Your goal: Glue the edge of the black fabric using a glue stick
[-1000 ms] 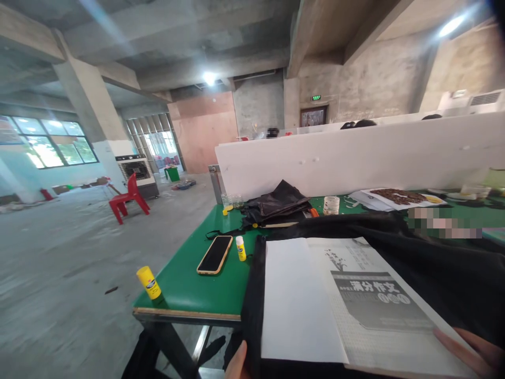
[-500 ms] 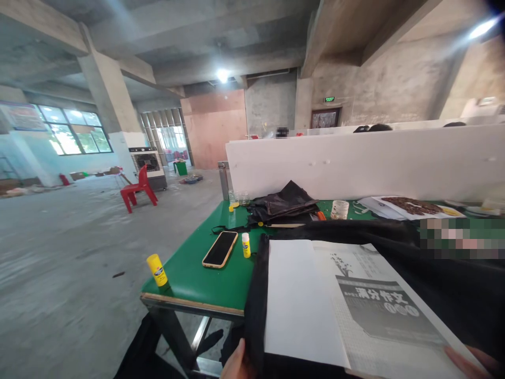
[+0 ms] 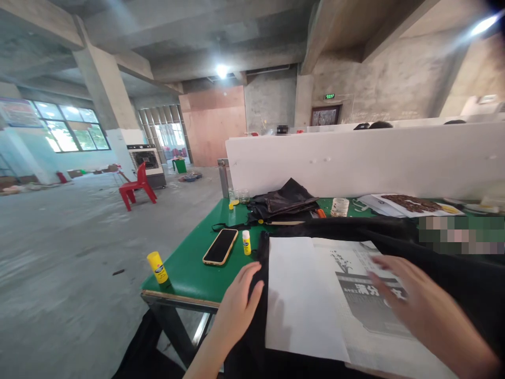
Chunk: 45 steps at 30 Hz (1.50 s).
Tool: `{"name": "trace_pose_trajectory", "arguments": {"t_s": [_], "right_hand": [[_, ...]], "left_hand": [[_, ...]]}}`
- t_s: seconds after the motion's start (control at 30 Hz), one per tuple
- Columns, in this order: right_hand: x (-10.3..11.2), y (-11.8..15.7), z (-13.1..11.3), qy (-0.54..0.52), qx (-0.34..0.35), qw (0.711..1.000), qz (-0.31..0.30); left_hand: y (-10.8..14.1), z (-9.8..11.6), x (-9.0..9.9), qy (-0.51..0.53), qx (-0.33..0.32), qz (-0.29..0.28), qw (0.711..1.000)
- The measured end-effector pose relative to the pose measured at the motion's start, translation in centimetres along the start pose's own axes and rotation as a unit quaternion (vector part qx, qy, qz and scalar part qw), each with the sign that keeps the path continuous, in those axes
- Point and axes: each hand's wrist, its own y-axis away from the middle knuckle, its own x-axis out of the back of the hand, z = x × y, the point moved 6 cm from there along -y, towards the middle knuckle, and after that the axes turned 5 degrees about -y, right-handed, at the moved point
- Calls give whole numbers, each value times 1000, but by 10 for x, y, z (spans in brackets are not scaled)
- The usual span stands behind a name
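My left hand [image 3: 240, 297] hovers at the left edge of the black cloth [image 3: 256, 321], its thumb apart from the fingers and nothing in it. A printed sheet with a grey picture and large characters [image 3: 355, 310] lies over the cloth, and a blank white sheet [image 3: 302, 295] covers its left part. Above the printed sheet is my right hand [image 3: 414, 300], slightly blurred, with fingers spread and holding nothing. It hides part of the print. Whether either hand touches the cloth or paper, I cannot tell.
On the green table [image 3: 189, 279] are a phone [image 3: 221, 246], a small glue stick [image 3: 246, 243] and a larger glue stick [image 3: 158, 267]. Behind them lie folded black material [image 3: 282, 200] and a clear jar [image 3: 340, 207]. A white partition [image 3: 355, 163] borders the back.
Both hands have risen from the lower edge of the view. My left moved up along the cloth's edge; my right moved up and left over the printed sheet.
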Motion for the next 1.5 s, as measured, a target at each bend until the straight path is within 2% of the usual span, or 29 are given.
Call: {"name": "trace_pose_trajectory", "arguments": {"t_s": [0.1,0.17,0.23,0.33,0.43,0.7,0.8,0.93,1.03,1.13,1.3,1.5], "right_hand": [[-75,-36,-46,-35,100,980,-170],[-122,-53,-66,-24,153,958,-241],[-163,-60,-71,-21,162,933,-320],[-197,-62,-70,-34,161,911,-378],[-208,-59,-72,-53,162,904,-391],[-219,-59,-88,-86,160,900,-396],[-221,-73,-88,-103,167,892,-408],[-221,-107,-86,-133,172,885,-412],[-229,-134,-87,-139,155,904,-374],[-246,-149,-91,-122,136,928,-325],[-269,-152,-93,-60,136,942,-300],[-268,-152,-70,16,73,959,-272]], "left_hand": [[-49,0,-36,-92,-51,-70,992],[-74,-10,-65,-165,-60,-120,977],[-92,-24,-85,-216,-41,-140,965],[-102,-38,-100,-250,-25,-141,958],[-102,-42,-104,-258,-33,-134,956],[-104,-40,-107,-261,-34,-124,957],[-104,-38,-109,-264,-33,-116,957],[-103,-35,-111,-270,-36,-105,957],[-103,-32,-111,-271,-46,-98,956],[-103,-29,-112,-271,-57,-89,957],[-103,-29,-115,-276,-46,-72,957],[-103,-31,-118,-271,-41,-64,960]]}}
